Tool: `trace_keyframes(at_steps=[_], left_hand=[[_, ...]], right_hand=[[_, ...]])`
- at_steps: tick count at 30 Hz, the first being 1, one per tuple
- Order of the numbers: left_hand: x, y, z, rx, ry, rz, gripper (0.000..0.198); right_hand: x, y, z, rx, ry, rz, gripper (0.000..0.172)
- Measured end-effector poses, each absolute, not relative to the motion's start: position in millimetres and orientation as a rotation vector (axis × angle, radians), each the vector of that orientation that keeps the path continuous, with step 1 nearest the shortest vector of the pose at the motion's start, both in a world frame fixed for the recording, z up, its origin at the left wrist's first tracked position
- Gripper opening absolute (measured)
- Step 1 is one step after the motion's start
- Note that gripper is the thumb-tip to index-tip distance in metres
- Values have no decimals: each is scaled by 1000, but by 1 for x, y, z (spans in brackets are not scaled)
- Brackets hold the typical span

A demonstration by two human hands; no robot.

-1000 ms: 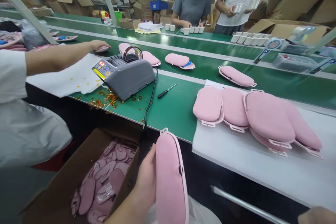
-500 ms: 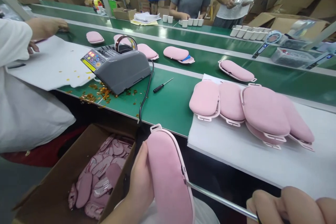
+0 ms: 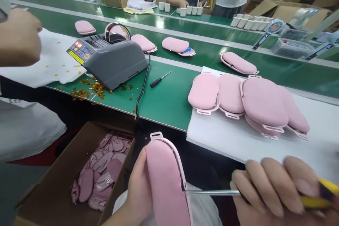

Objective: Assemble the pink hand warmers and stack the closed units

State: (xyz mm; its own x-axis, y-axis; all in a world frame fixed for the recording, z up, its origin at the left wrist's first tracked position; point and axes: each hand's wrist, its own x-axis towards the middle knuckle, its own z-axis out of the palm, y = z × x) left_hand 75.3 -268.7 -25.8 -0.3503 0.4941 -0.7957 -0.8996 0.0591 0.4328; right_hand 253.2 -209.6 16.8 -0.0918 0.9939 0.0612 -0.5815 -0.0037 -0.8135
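Note:
My left hand (image 3: 140, 187) is wrapped round a long pink padded pad (image 3: 165, 180) with a pale rim and a slotted loop at its top end. In my right hand (image 3: 272, 190) is a screwdriver (image 3: 212, 192) with a yellow and black handle. Its shaft lies nearly level, and the tip meets the seam between pad and rim on the right side, beside a dark notch. The pad stands tilted in front of my lap, its lower end cut off by the picture's edge. Several similar pink pads (image 3: 265, 102) overlap on a white sheet (image 3: 212, 130) to the right.
A grey tape dispenser (image 3: 116, 60) stands on the green table with amber tape scraps (image 3: 96, 88) beside it. A small screwdriver (image 3: 160, 79) lies nearby. Below left, a cardboard box (image 3: 58, 173) holds pink parts. A co-worker's arm (image 3: 19, 39) reaches in at left; two people stand across.
My right hand has risen and turned, bringing the screwdriver shaft from a slant to nearly level, its tip still at the seam. The co-worker's arm at left has moved nearer. The view has shifted slightly.

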Motion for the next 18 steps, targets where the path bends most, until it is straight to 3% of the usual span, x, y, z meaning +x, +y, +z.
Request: trace_keyframes(at_steps=[4, 9, 18], left_hand=[[66, -274, -28, -251, 1269, 1474, 26], [53, -268, -7, 123, 1524, 1213, 68], [50, -262, 11, 441, 1833, 879, 63]], right_hand=[[237, -205, 26, -685, -495, 1609, 33], [232, -211, 25, -724, -428, 1617, 32], [233, -211, 22, -767, -342, 1643, 30]])
